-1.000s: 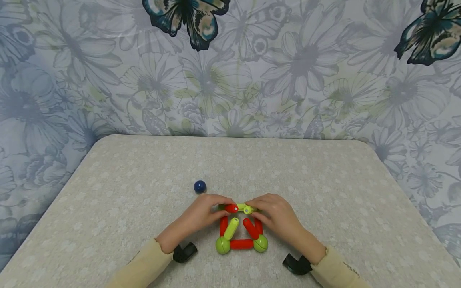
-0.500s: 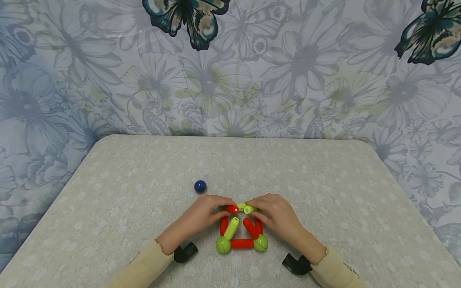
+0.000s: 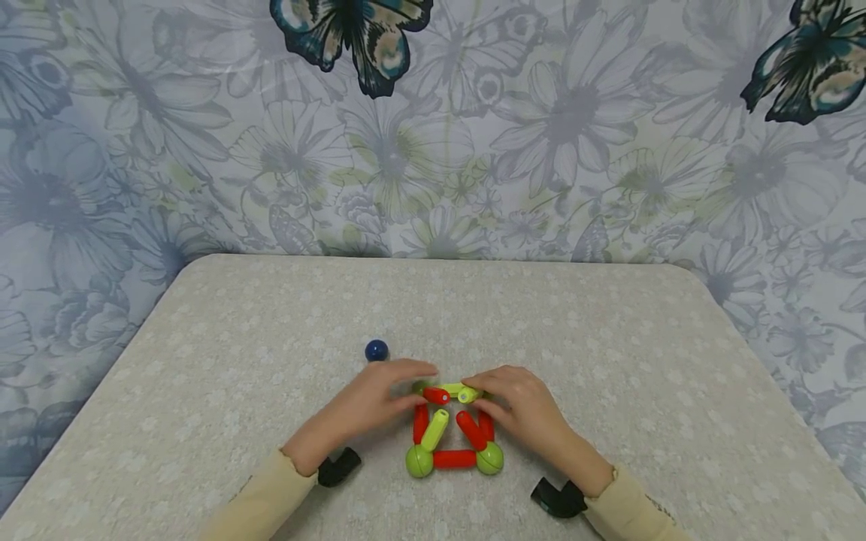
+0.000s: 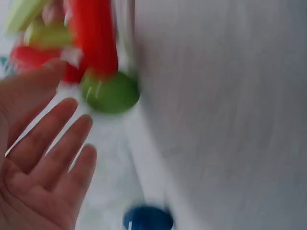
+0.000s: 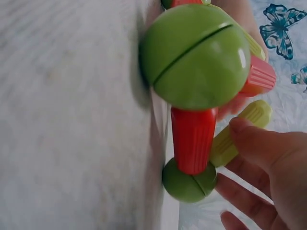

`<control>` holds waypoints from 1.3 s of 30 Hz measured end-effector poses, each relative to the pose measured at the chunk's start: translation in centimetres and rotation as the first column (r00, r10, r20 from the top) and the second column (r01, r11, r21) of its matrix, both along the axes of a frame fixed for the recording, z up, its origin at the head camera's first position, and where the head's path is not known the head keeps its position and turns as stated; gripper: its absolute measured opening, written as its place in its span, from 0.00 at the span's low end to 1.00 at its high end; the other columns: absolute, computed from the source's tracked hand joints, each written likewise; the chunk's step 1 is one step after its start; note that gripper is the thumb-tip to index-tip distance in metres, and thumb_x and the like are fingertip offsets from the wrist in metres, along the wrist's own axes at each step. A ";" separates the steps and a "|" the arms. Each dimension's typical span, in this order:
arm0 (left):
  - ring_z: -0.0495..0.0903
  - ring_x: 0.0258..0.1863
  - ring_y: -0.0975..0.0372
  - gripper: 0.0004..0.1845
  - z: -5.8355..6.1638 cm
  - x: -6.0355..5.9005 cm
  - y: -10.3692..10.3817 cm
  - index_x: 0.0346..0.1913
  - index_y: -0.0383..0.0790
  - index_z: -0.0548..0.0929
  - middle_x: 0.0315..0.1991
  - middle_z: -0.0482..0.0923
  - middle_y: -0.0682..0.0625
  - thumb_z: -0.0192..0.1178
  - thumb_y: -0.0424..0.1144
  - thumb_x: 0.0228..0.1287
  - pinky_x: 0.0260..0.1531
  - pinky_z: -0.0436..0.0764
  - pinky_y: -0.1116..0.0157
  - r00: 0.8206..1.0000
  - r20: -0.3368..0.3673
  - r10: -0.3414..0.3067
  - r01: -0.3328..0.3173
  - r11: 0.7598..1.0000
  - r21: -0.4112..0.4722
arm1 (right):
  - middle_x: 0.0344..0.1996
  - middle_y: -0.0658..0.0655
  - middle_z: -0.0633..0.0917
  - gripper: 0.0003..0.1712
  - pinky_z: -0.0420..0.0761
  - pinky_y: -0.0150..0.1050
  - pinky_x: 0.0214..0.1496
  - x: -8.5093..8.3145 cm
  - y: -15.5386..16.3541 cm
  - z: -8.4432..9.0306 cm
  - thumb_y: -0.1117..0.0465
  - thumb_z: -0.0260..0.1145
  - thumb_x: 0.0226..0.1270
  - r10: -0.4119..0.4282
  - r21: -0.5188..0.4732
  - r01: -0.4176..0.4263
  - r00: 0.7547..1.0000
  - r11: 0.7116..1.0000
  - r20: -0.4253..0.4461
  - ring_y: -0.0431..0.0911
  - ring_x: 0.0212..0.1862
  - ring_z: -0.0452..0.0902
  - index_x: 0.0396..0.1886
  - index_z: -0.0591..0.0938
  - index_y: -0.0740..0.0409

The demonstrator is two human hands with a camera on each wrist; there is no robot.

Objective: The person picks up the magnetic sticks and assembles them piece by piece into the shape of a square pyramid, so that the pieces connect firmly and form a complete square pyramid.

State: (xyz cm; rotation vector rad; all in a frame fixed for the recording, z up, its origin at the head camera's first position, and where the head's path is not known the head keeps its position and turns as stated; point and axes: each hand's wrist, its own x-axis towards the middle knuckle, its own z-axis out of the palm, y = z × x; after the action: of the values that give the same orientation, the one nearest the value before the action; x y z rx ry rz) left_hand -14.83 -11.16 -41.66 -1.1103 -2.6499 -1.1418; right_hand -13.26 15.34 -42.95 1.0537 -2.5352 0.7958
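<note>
In the head view a square frame of red and yellow-green toy rods joined by green balls [image 3: 419,460] lies on the table. More rods slant up from its corners. My left hand [image 3: 372,397] is spread beside the back left corner, its fingers apart from the red rod [image 3: 436,395] there. The left wrist view, blurred, shows that hand [image 4: 45,167] with extended fingers near a green ball [image 4: 110,92]. My right hand [image 3: 529,407] pinches a yellow-green rod [image 5: 254,115] at the back right corner; the ball under it is mostly hidden by fingers in the head view.
A dark blue ball [image 3: 376,350] sits on the table [image 3: 575,323] just behind my left hand. Black wrist mounts [image 3: 558,497] hang at both sleeves. A flower-patterned cloth [image 3: 433,180] with butterflies rises behind the table's far edge.
My left hand has let go of the red rod, spread its fingers and drawn slightly left. The red rod stays on the frame, tipped slightly lower. My right hand has barely moved.
</note>
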 end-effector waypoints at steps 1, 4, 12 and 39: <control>0.75 0.53 0.59 0.21 0.2 -0.2 -0.7 0.53 0.39 0.80 0.52 0.78 0.50 0.68 0.32 0.55 0.50 0.74 0.60 0.999 -0.015 0.043 -0.043 0.999 0.008 | 0.42 0.44 0.84 0.19 0.75 0.43 0.49 0.0 0.0 0.0 0.59 0.73 0.54 -0.001 -0.002 0.001 1.000 1.000 0.012 0.40 0.45 0.77 0.47 0.85 0.51; 0.71 0.56 0.54 0.25 0.7 -1.3 -2.8 0.56 0.40 0.78 0.56 0.74 0.46 0.70 0.32 0.53 0.52 0.72 0.55 0.983 -0.027 0.182 -0.182 0.983 0.002 | 0.42 0.44 0.84 0.19 0.75 0.40 0.48 -0.1 0.2 -0.1 0.61 0.73 0.53 0.000 -0.013 0.001 0.998 1.000 0.057 0.39 0.44 0.77 0.48 0.84 0.51; 0.73 0.53 0.48 0.26 -1.2 -3.8 -4.9 0.57 0.34 0.77 0.52 0.75 0.41 0.68 0.30 0.53 0.52 0.71 0.52 0.974 0.009 0.226 -0.218 0.948 -0.232 | 0.41 0.42 0.83 0.20 0.77 0.37 0.44 -0.4 0.4 -0.5 0.65 0.74 0.52 0.029 -0.093 -0.016 0.990 0.996 0.137 0.38 0.44 0.75 0.47 0.85 0.51; 0.78 0.44 0.61 0.22 0.9 1.8 3.0 0.55 0.37 0.78 0.48 0.79 0.52 0.67 0.37 0.57 0.46 0.76 0.54 0.938 0.293 -0.182 0.089 0.948 0.305 | 0.39 0.41 0.83 0.17 0.76 0.38 0.43 -0.7 0.6 -0.9 0.64 0.73 0.53 0.059 -0.158 -0.034 0.987 0.987 0.151 0.38 0.42 0.74 0.45 0.85 0.48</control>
State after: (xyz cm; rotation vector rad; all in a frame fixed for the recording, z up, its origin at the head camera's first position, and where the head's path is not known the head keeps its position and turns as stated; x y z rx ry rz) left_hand -13.07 -8.17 -40.72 -1.1519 -2.5295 -1.8090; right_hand -13.93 15.93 -43.83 1.0408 -2.5325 1.1084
